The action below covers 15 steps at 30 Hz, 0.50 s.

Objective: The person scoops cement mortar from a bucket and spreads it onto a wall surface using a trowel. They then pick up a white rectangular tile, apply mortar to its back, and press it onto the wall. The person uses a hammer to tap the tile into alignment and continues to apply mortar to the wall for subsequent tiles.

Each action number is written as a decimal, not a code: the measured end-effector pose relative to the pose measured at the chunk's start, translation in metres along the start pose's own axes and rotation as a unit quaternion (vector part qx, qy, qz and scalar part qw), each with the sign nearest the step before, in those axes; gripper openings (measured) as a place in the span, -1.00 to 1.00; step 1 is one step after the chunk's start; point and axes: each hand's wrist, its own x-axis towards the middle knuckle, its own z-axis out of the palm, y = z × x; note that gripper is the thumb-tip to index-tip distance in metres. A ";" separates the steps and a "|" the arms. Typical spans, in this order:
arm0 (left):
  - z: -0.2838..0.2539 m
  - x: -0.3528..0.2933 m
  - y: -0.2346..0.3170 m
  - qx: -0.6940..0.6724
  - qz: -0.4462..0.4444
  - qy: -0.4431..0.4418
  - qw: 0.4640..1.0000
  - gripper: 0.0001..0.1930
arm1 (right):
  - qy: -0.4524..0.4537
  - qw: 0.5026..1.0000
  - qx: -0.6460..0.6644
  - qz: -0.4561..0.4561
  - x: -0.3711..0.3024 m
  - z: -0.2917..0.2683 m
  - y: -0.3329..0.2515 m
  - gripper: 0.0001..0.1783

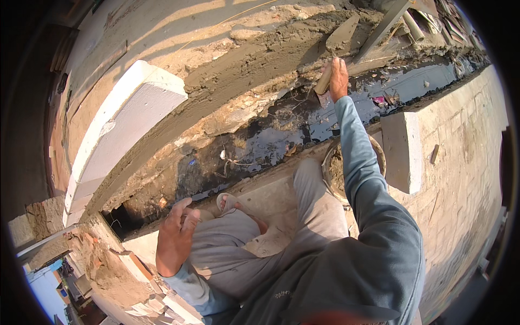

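Observation:
My right hand (339, 78) reaches far out and grips a trowel by its wooden handle (323, 81). The trowel's mortar-smeared blade (342, 33) lies at the wet mortar bed (244, 67), which runs along the top of a low wall. At the left end of that bed stands a row of white blocks (127, 122). My left hand (176, 238) hovers above my knee with its fingers loosely bent and apart, holding nothing. Beneath my right forearm is a round pan (326, 172) with grey mortar in it, partly hidden by the sleeve.
A drain with dark water (271, 141) and litter runs between me and the wall. Another white block (402, 151) stands on the brick paving (460, 162) at right. A slanted bar (383, 30) stands beyond the trowel. Broken pieces (157, 306) lie at lower left. A thin string (227, 20) stretches above.

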 end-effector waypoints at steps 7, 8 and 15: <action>0.006 0.006 0.006 0.025 0.021 -0.006 0.999 -0.55 | -0.134 0.987 -0.067 0.065 -0.074 0.095 0.069 -0.34; 0.006 0.006 0.009 0.044 0.024 0.002 0.999 -0.55 | -0.130 0.970 -0.205 -0.001 -0.084 0.089 0.087 -0.27; 0.006 -0.017 0.002 -0.026 0.052 0.042 0.997 -0.52 | -0.187 0.933 -0.303 -0.045 -0.104 0.012 0.047 -0.28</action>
